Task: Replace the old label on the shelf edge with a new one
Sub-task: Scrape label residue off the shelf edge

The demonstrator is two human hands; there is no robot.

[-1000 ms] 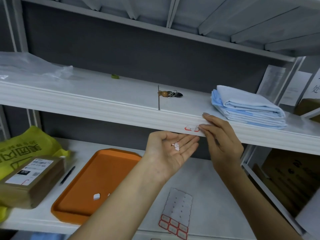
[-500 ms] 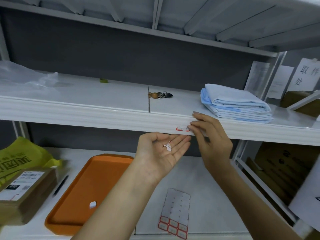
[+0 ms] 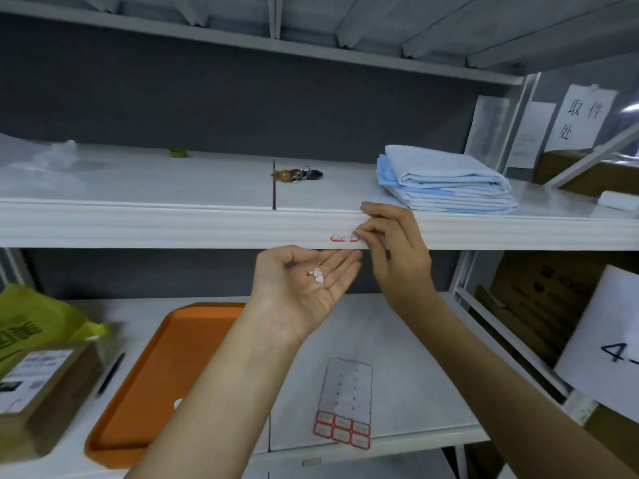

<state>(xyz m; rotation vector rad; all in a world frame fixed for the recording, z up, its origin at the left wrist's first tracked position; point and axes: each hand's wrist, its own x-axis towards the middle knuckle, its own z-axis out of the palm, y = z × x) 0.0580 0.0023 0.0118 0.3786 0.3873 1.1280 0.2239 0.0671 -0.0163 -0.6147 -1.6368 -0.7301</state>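
The old label (image 3: 340, 237) on the shelf edge (image 3: 173, 226) is pinched by the right hand (image 3: 394, 250); scraps (image 3: 318, 274) are borne on the spread left hand (image 3: 301, 292).

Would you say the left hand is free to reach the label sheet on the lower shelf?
Probably yes: the sheet lies uncovered below the left hand, though label scraps rest on its open palm.
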